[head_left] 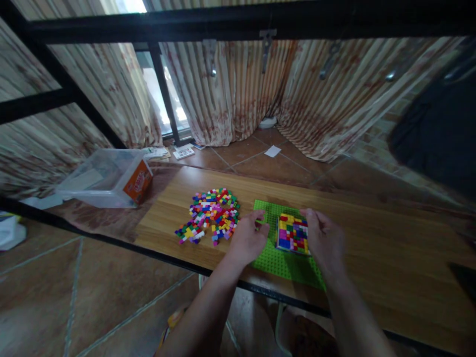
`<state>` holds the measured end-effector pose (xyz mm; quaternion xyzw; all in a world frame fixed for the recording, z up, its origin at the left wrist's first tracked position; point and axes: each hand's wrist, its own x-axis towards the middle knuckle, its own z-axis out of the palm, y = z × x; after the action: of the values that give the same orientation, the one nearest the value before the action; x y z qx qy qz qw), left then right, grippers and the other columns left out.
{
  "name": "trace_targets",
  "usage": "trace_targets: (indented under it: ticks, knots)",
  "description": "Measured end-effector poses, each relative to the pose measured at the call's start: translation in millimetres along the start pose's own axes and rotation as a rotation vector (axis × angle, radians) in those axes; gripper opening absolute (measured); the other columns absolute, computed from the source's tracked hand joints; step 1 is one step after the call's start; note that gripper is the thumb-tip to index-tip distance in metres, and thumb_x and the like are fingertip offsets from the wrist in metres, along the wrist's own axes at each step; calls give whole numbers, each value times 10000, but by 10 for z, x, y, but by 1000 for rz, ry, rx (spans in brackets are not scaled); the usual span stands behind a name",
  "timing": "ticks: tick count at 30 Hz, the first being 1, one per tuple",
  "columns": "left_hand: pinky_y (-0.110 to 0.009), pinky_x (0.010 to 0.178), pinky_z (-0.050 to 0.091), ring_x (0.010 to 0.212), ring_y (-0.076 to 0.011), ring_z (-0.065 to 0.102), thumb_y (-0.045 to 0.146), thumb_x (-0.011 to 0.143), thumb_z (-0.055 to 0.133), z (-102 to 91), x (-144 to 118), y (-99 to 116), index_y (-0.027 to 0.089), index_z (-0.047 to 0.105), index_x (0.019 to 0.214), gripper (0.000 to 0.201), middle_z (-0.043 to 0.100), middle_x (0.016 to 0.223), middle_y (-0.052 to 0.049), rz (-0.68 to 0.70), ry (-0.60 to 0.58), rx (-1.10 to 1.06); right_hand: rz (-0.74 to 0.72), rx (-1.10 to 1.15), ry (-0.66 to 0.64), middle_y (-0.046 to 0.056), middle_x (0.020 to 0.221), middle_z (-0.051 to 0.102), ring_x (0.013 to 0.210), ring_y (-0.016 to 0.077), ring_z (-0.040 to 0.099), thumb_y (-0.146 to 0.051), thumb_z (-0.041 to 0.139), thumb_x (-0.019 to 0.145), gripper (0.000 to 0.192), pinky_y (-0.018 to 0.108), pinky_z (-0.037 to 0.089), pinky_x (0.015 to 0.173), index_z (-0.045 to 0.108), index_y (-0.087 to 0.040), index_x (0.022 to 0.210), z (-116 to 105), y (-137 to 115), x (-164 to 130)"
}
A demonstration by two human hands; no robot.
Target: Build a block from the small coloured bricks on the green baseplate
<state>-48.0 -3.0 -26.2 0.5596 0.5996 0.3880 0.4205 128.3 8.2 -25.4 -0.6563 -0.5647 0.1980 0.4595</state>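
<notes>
A block structure of multicoloured toy building bricks (292,234) stands on a green studded baseplate (273,267). Over the plate's left side is my left hand (251,239), thumb and forefinger apart, with nothing visible between them. My right hand (327,244) is at the structure's right edge, its fingers bent together near the far right corner. Whatever those fingertips hold, if anything, is hidden. To the left of my left hand lies a loose pile of small coloured bricks (213,210) on the wooden table.
The wooden table (386,248) has a dark front edge. Beyond its left end sits a clear plastic bin (100,181) with an orange label. A black metal frame (238,22) crosses above, before striped curtains (230,94). Papers (272,150) lie on the tiled floor.
</notes>
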Motion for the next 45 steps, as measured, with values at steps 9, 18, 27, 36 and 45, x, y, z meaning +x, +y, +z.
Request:
trace_targets:
  ticks: [9,18,27,36,45]
  knots:
    - [-352,941,474,1095,-263,628,95,839,500,-828,186,-101,162,704,1113,348,687,1139,-144,-78,370,689,50,-56,-44,93,933,754,893,273,677,-514,502,874,411,380,480,807,755,-189,885,-12,-2,-21]
    - [-354,955,456,1072,-278,626,149,820,502,-1311,254,-390,166,715,1157,399,691,1111,-160,-270,391,911,18,-45,-76,73,912,750,854,252,676,-530,536,858,391,356,484,774,748,-201,865,-4,5,-41]
    - [-359,909,450,1084,-285,614,208,791,575,-1313,280,-442,189,668,1188,408,685,1165,-154,-283,295,888,19,-74,-82,69,881,753,829,253,679,-527,554,846,370,358,489,755,746,-211,840,2,6,-45]
    - [-351,874,474,1030,-265,637,230,797,576,-1189,297,-372,228,675,1169,385,724,1078,-97,-274,285,825,-10,-92,-102,67,858,750,797,243,678,-518,543,850,373,345,494,732,746,-206,834,-1,-23,-50]
    - [-426,1026,431,1201,-299,547,275,800,597,-1060,318,-308,322,686,1213,426,633,1221,-98,-196,179,895,-22,-90,-102,65,842,746,785,234,674,-509,530,849,372,336,497,727,745,-208,814,-6,-72,-60]
